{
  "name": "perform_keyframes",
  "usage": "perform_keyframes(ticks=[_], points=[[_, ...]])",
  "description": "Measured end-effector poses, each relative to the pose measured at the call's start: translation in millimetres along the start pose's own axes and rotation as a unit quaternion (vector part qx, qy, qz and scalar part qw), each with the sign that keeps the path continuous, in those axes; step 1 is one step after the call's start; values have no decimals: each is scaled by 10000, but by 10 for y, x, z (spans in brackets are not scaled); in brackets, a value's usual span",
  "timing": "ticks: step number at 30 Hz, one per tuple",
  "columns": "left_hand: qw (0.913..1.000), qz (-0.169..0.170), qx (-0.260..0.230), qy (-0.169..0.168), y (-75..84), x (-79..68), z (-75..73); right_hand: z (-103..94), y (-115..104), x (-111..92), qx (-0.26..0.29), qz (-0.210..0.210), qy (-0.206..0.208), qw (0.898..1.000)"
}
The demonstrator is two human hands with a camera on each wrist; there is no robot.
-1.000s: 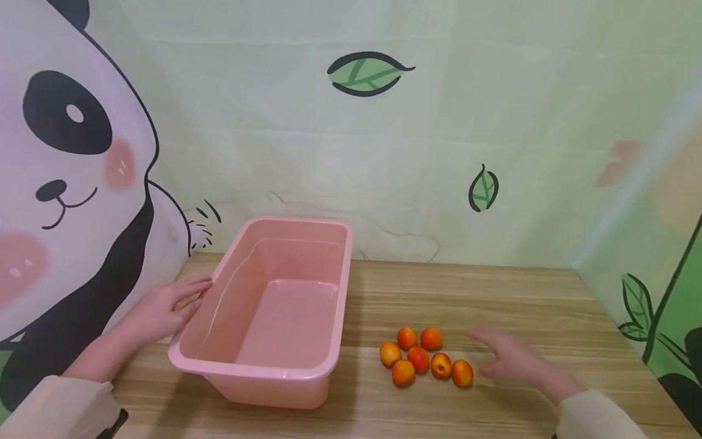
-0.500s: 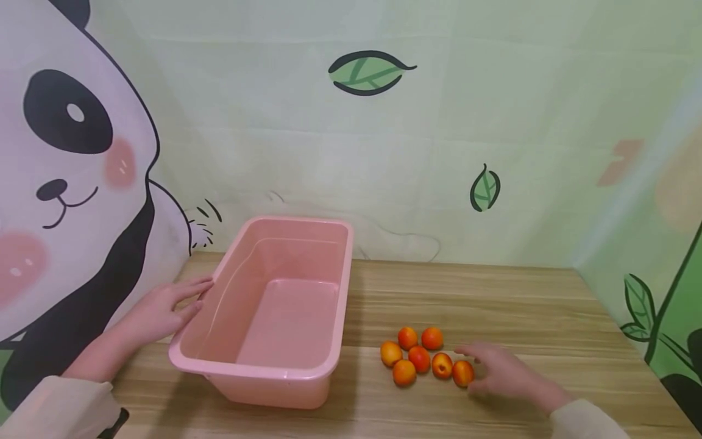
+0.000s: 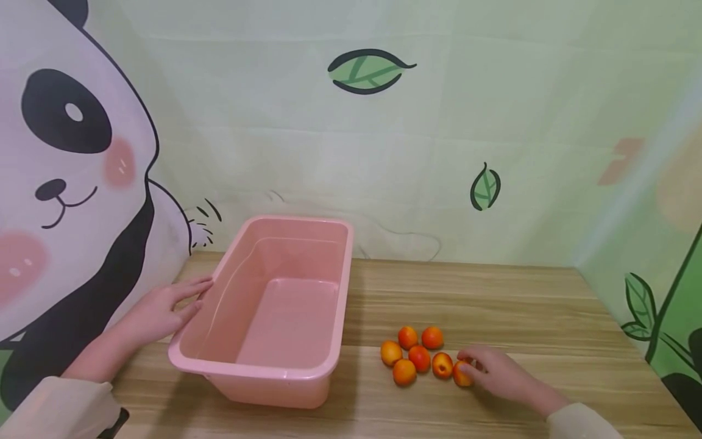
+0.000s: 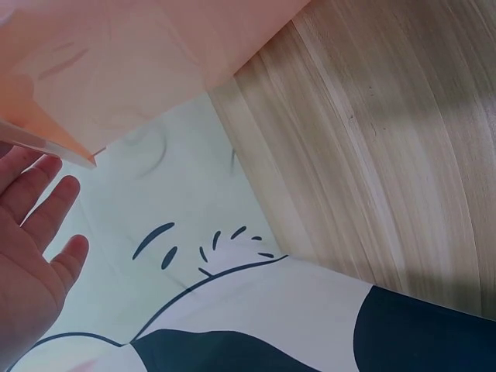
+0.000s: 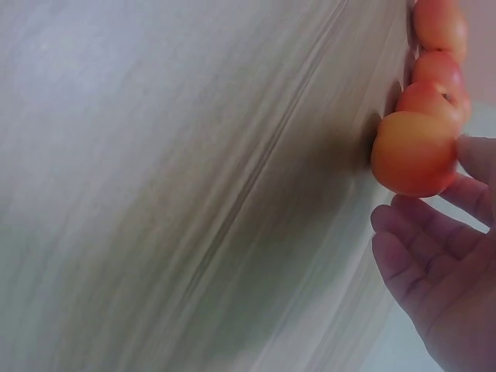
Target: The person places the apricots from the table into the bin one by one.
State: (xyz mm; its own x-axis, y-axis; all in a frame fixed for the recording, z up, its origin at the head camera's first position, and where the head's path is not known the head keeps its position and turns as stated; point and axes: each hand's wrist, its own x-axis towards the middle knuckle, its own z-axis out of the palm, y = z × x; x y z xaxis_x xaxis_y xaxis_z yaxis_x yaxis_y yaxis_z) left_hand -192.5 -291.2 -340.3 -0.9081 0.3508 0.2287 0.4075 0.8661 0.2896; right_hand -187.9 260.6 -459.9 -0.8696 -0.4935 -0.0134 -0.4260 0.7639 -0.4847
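Note:
My right hand (image 3: 500,373) pinches the rightmost apricot (image 3: 460,375) between thumb and fingers, low over the wooden table. In the right wrist view this orange-red apricot (image 5: 413,155) is large, its shadow falling on the wood beside it; the other fingers spread below it. Several more apricots (image 3: 419,359) lie clustered to its left. My left hand (image 3: 156,314) rests its fairly straight fingers at the left rim of a pink plastic tub (image 3: 274,390). The left wrist view has those fingertips (image 4: 70,190) right at the rim, under the tub's pink side (image 4: 116,77).
The tub stands at the left of the wooden table (image 3: 510,305), with bare bottom showing inside. Behind the table hangs a pale green printed backdrop (image 3: 384,152) with leaves and a large panda (image 3: 82,183). Bare wood lies between the apricots and the tub.
My right hand has moved left and down to the rightmost apricot and now pinches it. The left hand and the tub stay where they were.

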Motion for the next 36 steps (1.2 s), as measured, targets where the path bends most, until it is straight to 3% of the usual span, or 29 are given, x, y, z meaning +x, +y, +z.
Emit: perform_keyframes(ticks=[10, 14, 21, 29, 36], points=[[10000, 34, 17, -29, -10, 7, 4, -31, -35, -37, 603, 30, -423, 9973], [10000, 49, 22, -36, -13, 11, 4, -39, -45, -64, 615, -210, -432, 9970], [10000, 45, 20, -22, 6, 4, -4, -41, -71, -93, 554, -252, -563, 9966], [9999, -10, 12, -107, -9, 13, -3, -116, -145, -137, -191, -218, -683, 9972], [10000, 65, 45, -59, -4, 14, -7, -341, -320, -102, -550, -214, -568, 9966]])
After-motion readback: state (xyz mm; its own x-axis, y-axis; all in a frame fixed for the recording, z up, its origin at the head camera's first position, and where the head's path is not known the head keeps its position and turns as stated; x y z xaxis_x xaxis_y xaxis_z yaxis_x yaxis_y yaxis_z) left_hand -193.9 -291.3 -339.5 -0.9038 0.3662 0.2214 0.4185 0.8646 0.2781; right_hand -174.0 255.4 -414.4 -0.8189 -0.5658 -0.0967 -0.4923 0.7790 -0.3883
